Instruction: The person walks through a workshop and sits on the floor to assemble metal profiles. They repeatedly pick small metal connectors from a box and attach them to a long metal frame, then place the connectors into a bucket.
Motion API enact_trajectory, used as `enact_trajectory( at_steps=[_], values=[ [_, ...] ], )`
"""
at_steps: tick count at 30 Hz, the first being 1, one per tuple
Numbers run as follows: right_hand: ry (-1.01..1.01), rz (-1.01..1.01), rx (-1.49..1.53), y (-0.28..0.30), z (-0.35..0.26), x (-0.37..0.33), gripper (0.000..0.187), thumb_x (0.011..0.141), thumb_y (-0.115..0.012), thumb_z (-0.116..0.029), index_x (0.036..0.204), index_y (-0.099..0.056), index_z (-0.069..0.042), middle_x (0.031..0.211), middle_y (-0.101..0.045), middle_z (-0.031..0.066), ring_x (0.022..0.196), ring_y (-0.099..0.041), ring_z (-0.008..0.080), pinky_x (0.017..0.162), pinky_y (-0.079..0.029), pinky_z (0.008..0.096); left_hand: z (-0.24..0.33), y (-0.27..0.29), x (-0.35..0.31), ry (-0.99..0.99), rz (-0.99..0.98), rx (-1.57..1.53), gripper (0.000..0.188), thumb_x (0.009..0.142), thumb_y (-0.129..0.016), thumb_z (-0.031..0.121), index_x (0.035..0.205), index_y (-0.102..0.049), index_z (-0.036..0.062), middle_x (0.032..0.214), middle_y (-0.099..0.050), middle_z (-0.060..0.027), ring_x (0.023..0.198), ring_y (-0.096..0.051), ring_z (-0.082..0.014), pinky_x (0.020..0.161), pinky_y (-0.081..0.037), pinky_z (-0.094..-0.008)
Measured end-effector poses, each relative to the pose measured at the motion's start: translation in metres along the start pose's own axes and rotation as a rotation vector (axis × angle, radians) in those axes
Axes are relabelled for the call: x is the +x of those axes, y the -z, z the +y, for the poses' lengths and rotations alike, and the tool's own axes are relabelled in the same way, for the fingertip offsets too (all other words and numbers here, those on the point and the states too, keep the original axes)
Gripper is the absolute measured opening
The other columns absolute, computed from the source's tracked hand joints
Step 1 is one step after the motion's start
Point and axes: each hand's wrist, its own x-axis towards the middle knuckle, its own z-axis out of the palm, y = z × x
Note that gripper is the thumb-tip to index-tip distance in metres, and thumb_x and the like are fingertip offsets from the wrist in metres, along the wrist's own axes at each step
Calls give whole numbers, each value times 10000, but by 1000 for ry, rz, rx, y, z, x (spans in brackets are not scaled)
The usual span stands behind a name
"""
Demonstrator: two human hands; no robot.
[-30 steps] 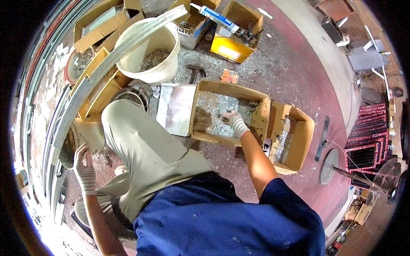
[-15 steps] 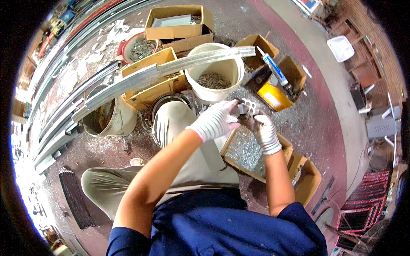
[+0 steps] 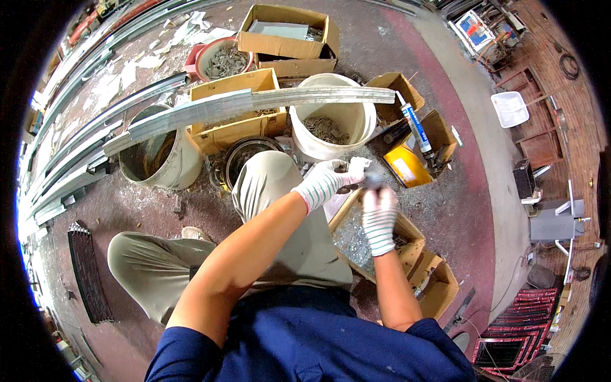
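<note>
Both my hands wear white striped work gloves and meet above the boxes, just beyond my raised knee. My left hand [image 3: 326,183] is closed, its fingers bent round a small pale metal piece [image 3: 358,169] that pokes out past the fingertips. Close beside it, my right hand [image 3: 380,219] has closed fingertips, with a blurred grey piece [image 3: 375,177] at them whose kind I cannot make out. Below my right hand stands a cardboard box [image 3: 407,228] holding many small shiny metal parts [image 3: 354,240].
A long metal profile [image 3: 254,100] lies across a white bucket [image 3: 331,149], a yellow box [image 3: 238,83] and a dirty bucket [image 3: 184,175]. Right of them, a yellow-fronted box [image 3: 410,170] holds a sealant tube [image 3: 415,127]. Another cardboard box [image 3: 439,296] stands by my right forearm.
My right hand has come back toward me and left, and is now blurred. The pale cut-out metal piece seen between the hands is now mostly covered at my left fingertips. The view has shifted slightly.
</note>
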Motion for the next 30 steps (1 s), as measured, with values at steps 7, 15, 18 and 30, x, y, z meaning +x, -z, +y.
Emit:
enact_trajectory(
  at_steps=[7, 15, 18, 30],
  values=[
    [-43, -95, 206, 4, -20, 4, 288, 969, -536, -233, 1092, -599, 20, 968, -650, 123, 820, -594, 199, 798, -504, 369, -1, 2, 1, -20, -70, 9, 385, 862, -806, 278, 1147, -692, 45, 1002, -713, -11, 868, -653, -99, 776, -530, -248],
    [134, -138, -11, -1, -10, 4, 299, 986, -485, -158, 1207, -591, 13, 1006, -666, 215, 875, -646, 341, 824, -509, 424, -3, 4, 1, -119, -165, 11, 434, 848, -815, 178, 1217, -658, 12, 1087, -710, -37, 957, -654, -110, 870, -530, -276],
    [178, -96, -22, 0, -6, 4, 279, 982, -489, -143, 1188, -602, 7, 944, -664, 217, 824, -645, 364, 779, -514, 443, -4, 2, -3, -209, -115, 153, 449, 843, -821, 170, 1212, -652, -23, 1073, -717, -46, 951, -634, -89, 878, -518, -255],
    [301, -13, -105, 7, -40, 14, 254, 942, -510, -62, 1168, -622, -24, 997, -684, 220, 851, -661, 392, 792, -532, 427, 17, -4, -24, -272, -76, 112, 384, 861, -785, 96, 1210, -662, -7, 1090, -715, -33, 978, -627, -89, 911, -504, -258]
  ],
)
